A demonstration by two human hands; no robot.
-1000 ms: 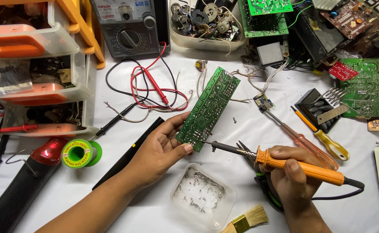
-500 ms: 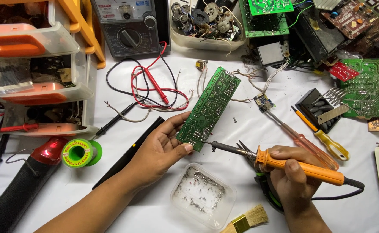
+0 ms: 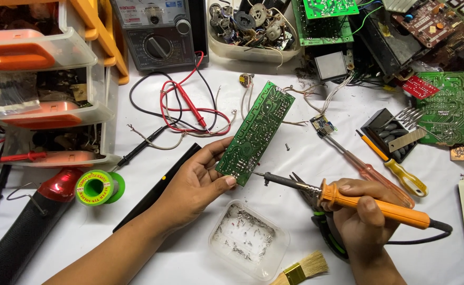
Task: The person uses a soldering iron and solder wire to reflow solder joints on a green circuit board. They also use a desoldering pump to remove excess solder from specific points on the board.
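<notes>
1. Far left I see stacked clear drawers [image 3: 41, 84] with orange fronts, full of small parts.
2. Below them a red-and-black tool [image 3: 36, 211] lies diagonal on the white table [image 3: 179, 264].
3. Green solder spool [image 3: 97, 187] sits just beside that tool's red end.
4. A multimeter [image 3: 160, 31] stands at the top edge; its red and black leads [image 3: 184, 111] loop across the table below it.
5. My left hand [image 3: 195, 184] is clamped on the lower end of the green circuit board [image 3: 255, 132], thumb on the bottom edge, fingers behind. Board is tilted, running up and right from the hand, solder side facing me.
6. A clear plastic tub [image 3: 250, 240] with metal scraps sits just below the board, between my two hands.
7. A brush [image 3: 303, 269] with pale bristles lies at the bottom edge, right of the tub.
8. My right hand [image 3: 366, 216] is closed around the orange soldering iron [image 3: 358, 198], pen grip. Its dark tip meets the board's lower corner, just beside my left thumb.
9. Green-handled pliers [image 3: 324, 232] lie partly under the right hand.
10. Red screwdriver [image 3: 361, 169] and yellow-handled screwdriver [image 3: 398, 171] lie near, right of the board.
11. More green boards [image 3: 446, 105] and loose parts crowd the top right.
</notes>
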